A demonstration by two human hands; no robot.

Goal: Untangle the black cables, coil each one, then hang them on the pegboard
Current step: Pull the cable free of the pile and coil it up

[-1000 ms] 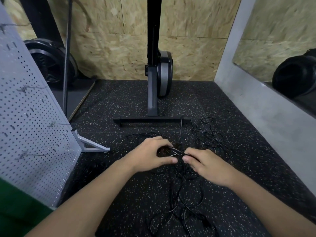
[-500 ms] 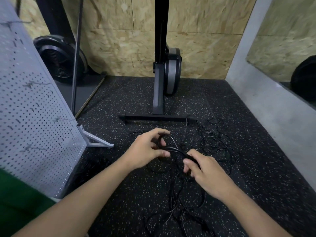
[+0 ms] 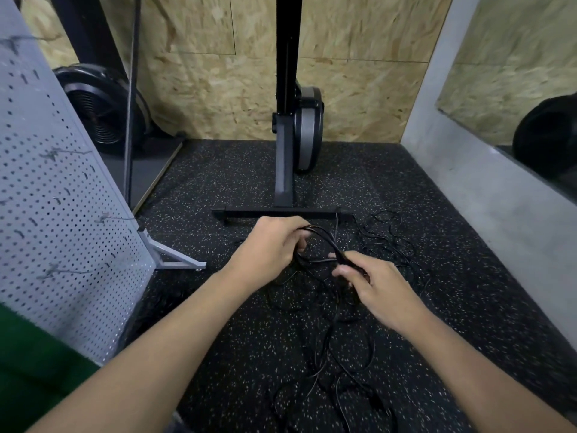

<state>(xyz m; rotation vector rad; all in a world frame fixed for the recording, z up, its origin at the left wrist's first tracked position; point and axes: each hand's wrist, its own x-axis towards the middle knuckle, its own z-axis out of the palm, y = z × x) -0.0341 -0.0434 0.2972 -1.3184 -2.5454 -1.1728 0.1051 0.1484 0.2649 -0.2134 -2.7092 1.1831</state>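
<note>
A small coil of black cable [image 3: 323, 242] hangs between my two hands above the speckled floor. My left hand [image 3: 270, 245] grips the coil's far side with curled fingers. My right hand [image 3: 371, 282] pinches the strands at the coil's near side. From the coil, loose black cables [image 3: 340, 345] trail down to the floor towards me. A second tangle of black cables [image 3: 385, 242] lies on the floor to the right of my hands. The grey pegboard [image 3: 62, 220] stands at the left with several hooks on it.
A black machine on a T-shaped base [image 3: 282, 212] stands just beyond my hands. A grey concrete wall [image 3: 487, 195] runs along the right. The pegboard's metal foot [image 3: 175, 260] juts onto the floor at the left. A black fan [image 3: 100, 110] stands at the back left.
Both hands have lifted the cable loops off the floor and drawn slightly apart. The loop between them has grown larger and clearer. The camera has tilted up slightly.
</note>
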